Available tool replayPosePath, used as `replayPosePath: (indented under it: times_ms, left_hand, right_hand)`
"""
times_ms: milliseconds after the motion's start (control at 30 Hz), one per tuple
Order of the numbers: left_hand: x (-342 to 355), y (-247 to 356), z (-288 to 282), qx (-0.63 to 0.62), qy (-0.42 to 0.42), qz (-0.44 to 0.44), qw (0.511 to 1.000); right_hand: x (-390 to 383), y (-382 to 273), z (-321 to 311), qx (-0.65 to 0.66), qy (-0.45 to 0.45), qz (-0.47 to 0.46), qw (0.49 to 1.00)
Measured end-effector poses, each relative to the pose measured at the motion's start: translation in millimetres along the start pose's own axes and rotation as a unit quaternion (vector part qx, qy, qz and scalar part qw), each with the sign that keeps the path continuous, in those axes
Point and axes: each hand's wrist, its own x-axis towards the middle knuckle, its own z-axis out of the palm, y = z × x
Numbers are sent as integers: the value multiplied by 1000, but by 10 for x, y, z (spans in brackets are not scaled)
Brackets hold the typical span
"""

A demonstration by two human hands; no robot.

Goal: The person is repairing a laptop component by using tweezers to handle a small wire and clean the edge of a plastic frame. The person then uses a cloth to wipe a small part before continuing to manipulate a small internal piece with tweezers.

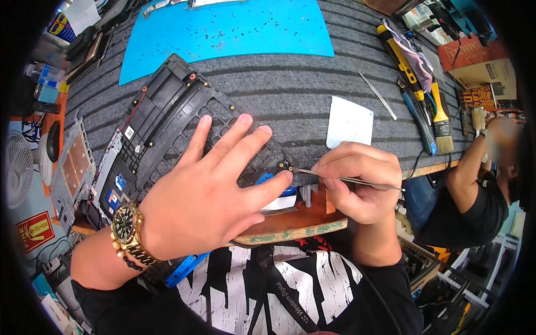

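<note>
A black laptop chassis, its inner side up, lies slanted on the grey ribbed mat. My left hand rests flat on it with fingers spread, hiding much of its near part. Thin metal tweezers are pinched in my right hand. Their tip meets the chassis corner by small brass-coloured screw posts, close to my left index fingertip. Just behind the right hand lies a white square sheet.
Farther off, a blue mat holds scattered small dark screws. To the right lie a metal stick, a yellow cutter, blue-handled pliers and a brush. A metal panel leans at left. Another person is at far right.
</note>
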Motion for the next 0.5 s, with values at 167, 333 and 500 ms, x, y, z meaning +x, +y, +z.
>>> replayPosePath:
  times_ms: [167, 333, 500]
  left_hand:
    - [10, -29, 4, -4, -6, 1, 1000]
    - [15, -28, 3, -3, -9, 2, 1000]
    - [9, -17, 7, -1, -1, 1, 1000]
  right_hand:
    - [35, -6, -4, -5, -5, 1, 1000]
    - [36, -14, -1, -1, -2, 5, 1000]
    - [14, -36, 5, 9, 2, 20, 1000]
